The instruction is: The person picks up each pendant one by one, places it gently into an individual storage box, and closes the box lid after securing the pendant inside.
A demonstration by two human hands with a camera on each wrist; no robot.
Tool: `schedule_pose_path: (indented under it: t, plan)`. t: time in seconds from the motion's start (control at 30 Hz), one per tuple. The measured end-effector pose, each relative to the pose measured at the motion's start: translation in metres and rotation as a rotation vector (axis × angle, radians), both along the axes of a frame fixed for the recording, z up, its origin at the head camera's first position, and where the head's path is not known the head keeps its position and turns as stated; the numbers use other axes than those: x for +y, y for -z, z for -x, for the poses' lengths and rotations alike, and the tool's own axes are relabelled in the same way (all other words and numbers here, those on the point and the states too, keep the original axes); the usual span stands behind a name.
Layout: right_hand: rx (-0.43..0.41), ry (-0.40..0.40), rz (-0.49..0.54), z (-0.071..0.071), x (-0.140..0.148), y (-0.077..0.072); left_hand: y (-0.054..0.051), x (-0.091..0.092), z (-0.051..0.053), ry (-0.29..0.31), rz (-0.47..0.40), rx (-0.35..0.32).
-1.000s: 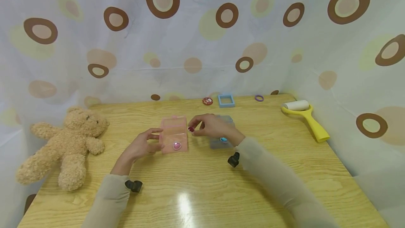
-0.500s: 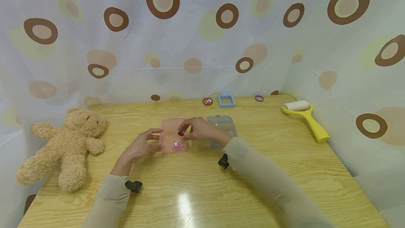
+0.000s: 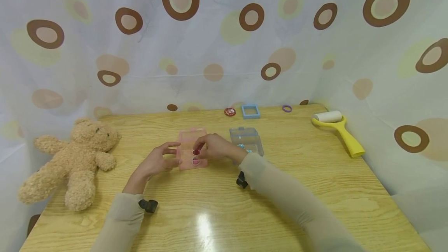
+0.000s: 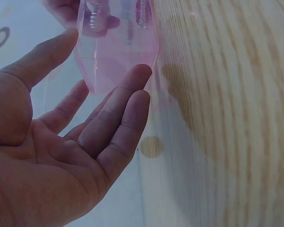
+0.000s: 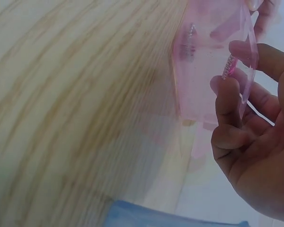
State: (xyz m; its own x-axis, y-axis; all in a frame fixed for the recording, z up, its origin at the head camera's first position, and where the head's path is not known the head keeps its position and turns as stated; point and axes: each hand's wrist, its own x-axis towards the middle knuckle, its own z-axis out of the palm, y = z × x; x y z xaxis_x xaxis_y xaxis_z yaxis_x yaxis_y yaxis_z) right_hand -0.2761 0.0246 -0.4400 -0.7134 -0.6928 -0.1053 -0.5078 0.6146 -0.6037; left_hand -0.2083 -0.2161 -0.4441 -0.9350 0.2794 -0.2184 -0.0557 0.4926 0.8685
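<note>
- Placement seems to be the step in hand: the right hand [image 3: 216, 147] is holding the red gem [image 3: 196, 152] at the near half of the opened pink case [image 3: 184, 159], just beyond the pink gem [image 3: 196, 161] that is lying there
- Fingertips of the right hand are pinching the red gem by its edges, and the right wrist view is showing its beaded rim edge-on between them; whether its underside is touching the case floor, I cannot tell
- The left hand [image 3: 159, 161] is gripping nothing: its fingers are spreading apart beside the left edge of the pink case, apparently ready for steadying; contact with the wall is staying unclear
- To the right, the blue-grey case [image 3: 250, 137] is lying open too, with blue gems [image 3: 240, 146] showing in it, partly hidden by the right wrist
- The next move is probably calling for a gentle lowering until the red gem is sitting flat, then a parting of the fingertips and a straight lift
- Little room is remaining beside the pink gem, so a careless release could be tipping one against the other; with both gems lying flat, folding the lid over would seemingly be getting easier
</note>
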Motion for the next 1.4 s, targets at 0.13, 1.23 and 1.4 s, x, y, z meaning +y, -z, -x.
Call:
schedule_pose_path:
  t: [0.13, 1.23, 1.4]
  plan:
    - [0.014, 0.015, -0.013, -0.001, -0.003, 0.0, -0.001, 0.0, 0.0, 0.002, 0.002, 0.002]
    - [0.027, 0.012, 0.016, 0.001, 0.0, -0.002, -0.002, 0.003, 0.001, 0.003, 0.018, -0.004]
    - [0.035, 0.005, 0.051, 0.001, 0.004, -0.004, -0.003, 0.002, -0.001, 0.001, 0.02, -0.005]
